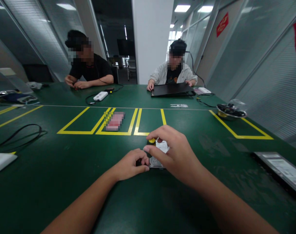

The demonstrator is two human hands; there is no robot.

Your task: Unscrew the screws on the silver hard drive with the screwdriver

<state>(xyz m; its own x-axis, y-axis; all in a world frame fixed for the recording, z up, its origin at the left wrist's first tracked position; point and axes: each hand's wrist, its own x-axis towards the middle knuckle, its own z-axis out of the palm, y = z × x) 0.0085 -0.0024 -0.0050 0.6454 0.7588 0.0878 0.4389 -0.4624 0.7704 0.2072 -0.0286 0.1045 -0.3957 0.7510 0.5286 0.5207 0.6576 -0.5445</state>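
A small silver hard drive (160, 152) with a white label lies on the green table (65, 169) in front of me. My right hand (174, 152) is closed around a screwdriver with a black and yellow handle (150, 143), held upright over the drive's left edge. My left hand (132, 164) rests on the table with its fingers curled against the drive's left side, steadying it. Most of the drive is hidden under my right hand.
Yellow tape boxes mark the table; a pink card (115, 121) lies in one. A metal bowl of dark parts (230, 111) sits far right, a flat grey device (281, 170) near right, a black cable (21, 135) left. Two people sit across, one at a black laptop (172, 89).
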